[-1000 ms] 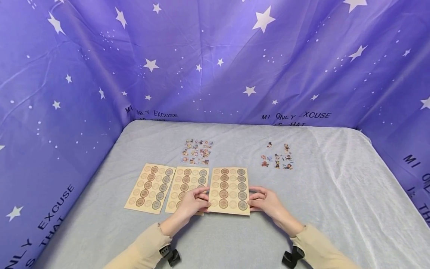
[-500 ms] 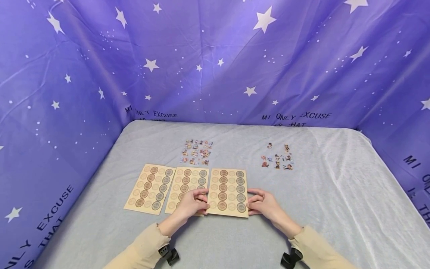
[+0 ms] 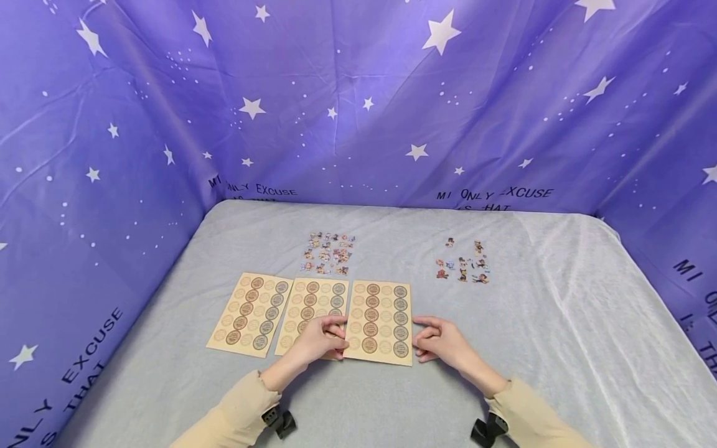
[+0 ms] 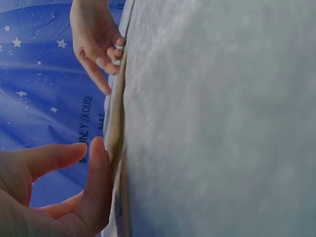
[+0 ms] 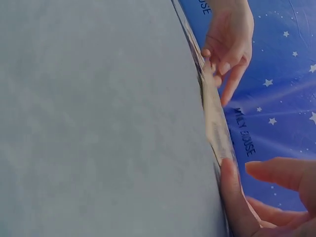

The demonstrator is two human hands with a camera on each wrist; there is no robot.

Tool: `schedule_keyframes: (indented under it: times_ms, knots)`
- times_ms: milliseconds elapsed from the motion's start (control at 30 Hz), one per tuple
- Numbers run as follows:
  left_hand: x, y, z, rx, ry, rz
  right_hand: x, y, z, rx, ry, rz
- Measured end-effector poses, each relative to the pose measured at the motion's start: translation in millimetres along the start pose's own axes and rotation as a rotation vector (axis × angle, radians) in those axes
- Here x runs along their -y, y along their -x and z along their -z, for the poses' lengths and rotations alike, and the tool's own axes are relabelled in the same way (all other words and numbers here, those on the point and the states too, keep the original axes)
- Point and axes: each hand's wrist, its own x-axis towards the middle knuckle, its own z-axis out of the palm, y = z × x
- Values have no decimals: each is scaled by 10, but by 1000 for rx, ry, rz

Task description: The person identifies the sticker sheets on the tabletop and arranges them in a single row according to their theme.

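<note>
Three tan sticker sheets printed with round brown and grey labels lie side by side in the head view: the left sheet (image 3: 246,314), the middle sheet (image 3: 294,311) and the right sheet (image 3: 379,323). My left hand (image 3: 315,341) overlaps the middle sheet's lower right part, its thumb tip at the right sheet's left edge. My right hand (image 3: 445,342) is at that sheet's right edge, fingertips right beside it. Both wrist views show the sheet edge-on, low over the cloth, with thumb and index finger apart on the left hand (image 4: 64,192) and the right hand (image 5: 266,197).
Behind the tan sheets lie two clear sheets of small cartoon stickers, a fuller one (image 3: 325,254) and a sparser one (image 3: 462,267) to the right. A grey cloth (image 3: 549,323) covers the table. Purple star-patterned curtains (image 3: 336,93) enclose its back and sides.
The right tan sheet has shifted slightly toward me and down, level with the table. Both hands followed it, and the right fingertips have come slightly away from its edge.
</note>
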Motion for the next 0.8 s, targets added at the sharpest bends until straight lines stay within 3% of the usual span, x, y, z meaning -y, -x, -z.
schedule_keyframes:
  times_ms: [233,567,800]
  knots:
    - [-51,-21,106,4,-90,-75,87,1,112,64,43,54]
    - [-91,-100,260,-24,-238,-142,181,-110,106,64,108,65]
    - [-135,-168,361,-76,-204,-157,216,-219,69,60,130,58]
